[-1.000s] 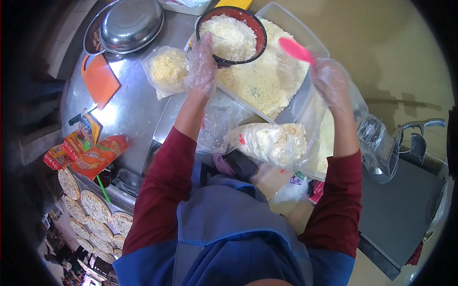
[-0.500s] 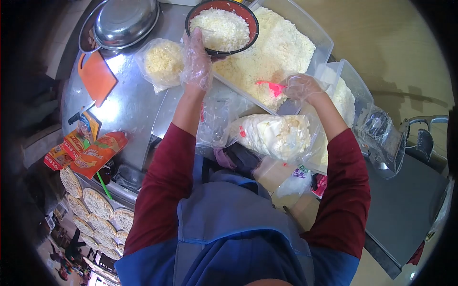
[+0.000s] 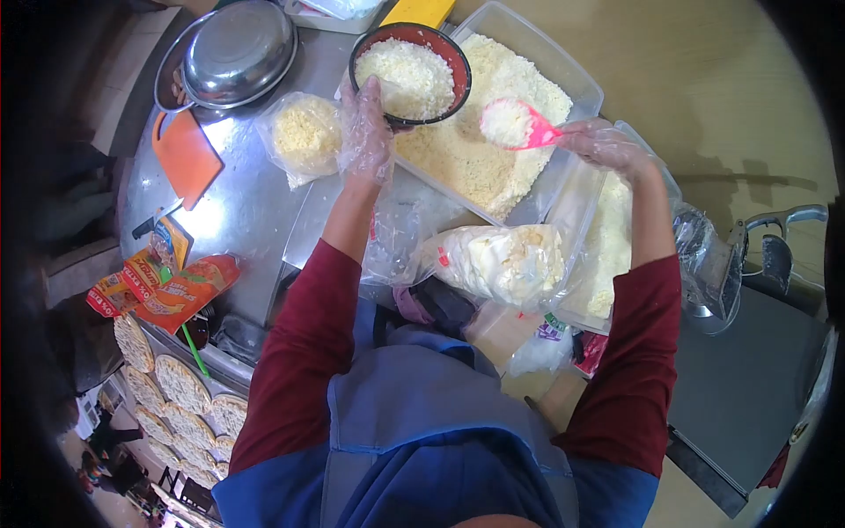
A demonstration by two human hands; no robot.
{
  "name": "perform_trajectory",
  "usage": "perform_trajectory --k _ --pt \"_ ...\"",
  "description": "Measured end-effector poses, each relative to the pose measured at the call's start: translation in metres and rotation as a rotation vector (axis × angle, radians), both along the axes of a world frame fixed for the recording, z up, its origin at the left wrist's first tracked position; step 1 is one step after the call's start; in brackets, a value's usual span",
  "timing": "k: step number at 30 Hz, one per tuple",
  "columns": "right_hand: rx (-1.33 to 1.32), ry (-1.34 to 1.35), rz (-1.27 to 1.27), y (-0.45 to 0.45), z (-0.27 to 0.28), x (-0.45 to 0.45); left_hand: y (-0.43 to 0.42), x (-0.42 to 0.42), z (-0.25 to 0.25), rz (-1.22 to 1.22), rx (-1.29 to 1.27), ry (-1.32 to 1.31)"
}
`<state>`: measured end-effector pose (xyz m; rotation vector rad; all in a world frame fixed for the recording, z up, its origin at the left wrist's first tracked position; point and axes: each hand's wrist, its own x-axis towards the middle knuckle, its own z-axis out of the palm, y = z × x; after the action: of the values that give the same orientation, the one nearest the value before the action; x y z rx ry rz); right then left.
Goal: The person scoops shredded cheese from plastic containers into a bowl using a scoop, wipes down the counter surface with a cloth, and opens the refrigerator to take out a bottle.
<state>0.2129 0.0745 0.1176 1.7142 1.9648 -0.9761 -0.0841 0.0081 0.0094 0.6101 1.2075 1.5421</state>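
Note:
In a clear plastic glove, my left hand (image 3: 367,132) grips the rim of a bowl (image 3: 464,81), black outside and red inside, filled with white grated cheese-like shreds (image 3: 407,79). My right hand (image 3: 607,145), gloved too, holds a pink scoop (image 3: 541,132) heaped with pale crumbly stuff. The scoop hangs over a clear plastic bin (image 3: 585,75) of pale yellow shreds (image 3: 475,167), to the right of the bowl. A bag of yellowish shreds (image 3: 305,136) lies left of my left hand.
A bag of white chunks (image 3: 510,260) lies at the near table edge. A second bin (image 3: 607,255) stands right. Further left are a steel lidded pan (image 3: 238,53), an orange cutting board (image 3: 187,158), a knife (image 3: 158,218), sauce packets (image 3: 180,290) and several flat round crusts (image 3: 182,383).
My right hand has lifted the pink scoop out of the shreds, up and to the right, and it now carries a heap. My left hand still holds the bowl, slightly shifted.

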Motion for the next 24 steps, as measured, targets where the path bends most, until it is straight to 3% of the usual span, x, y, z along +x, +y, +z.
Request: perform_trajectory --k 2,3,5,6,7,9,11,14,16,18,21,23,24 --pt "-0.047 0.380 -0.233 0.003 0.013 0.014 -0.002 0.004 0.000 -0.016 0.049 0.053" --pt "-0.041 0.382 -0.229 -0.001 0.020 0.009 -0.004 0.005 0.002 -0.032 0.089 0.106" --pt "0.278 0.529 -0.234 -0.017 0.035 -0.012 -0.009 0.008 0.003 -0.058 0.066 0.086" --pt "0.279 0.531 -0.231 -0.022 0.041 -0.023 -0.012 0.010 0.003 -0.089 0.036 0.064" --pt "0.371 0.432 -0.119 -0.027 0.046 -0.035 -0.015 0.013 0.001 -0.087 0.039 0.065" --pt "0.464 0.330 -0.008 -0.042 0.050 -0.054 -0.021 0.021 -0.002 -0.111 -0.055 -0.210" --pt "1.051 0.070 0.333 -0.061 0.052 -0.068 -0.028 0.026 0.012 -0.122 -0.049 -0.275" --pt "1.149 0.016 0.329 -0.075 0.064 -0.077 -0.041 0.025 0.033 -0.123 -0.058 -0.346" --pt "1.061 0.039 0.295 -0.082 0.073 -0.080 -0.046 0.022 0.031 -0.110 -0.071 -0.351" --pt "0.976 0.059 0.261 -0.088 0.075 -0.080 -0.050 0.018 0.023 -0.067 -0.055 -0.112" --pt "0.926 0.110 0.381 -0.090 0.063 -0.073 -0.062 0.011 0.041 -0.120 0.010 -0.003" --pt "0.661 0.462 -0.027 -0.082 0.052 -0.067 -0.067 0.009 0.036 -0.067 0.015 0.070" --pt "0.661 0.470 -0.018 -0.082 0.048 -0.066 -0.070 0.007 0.033 -0.021 0.021 0.142"
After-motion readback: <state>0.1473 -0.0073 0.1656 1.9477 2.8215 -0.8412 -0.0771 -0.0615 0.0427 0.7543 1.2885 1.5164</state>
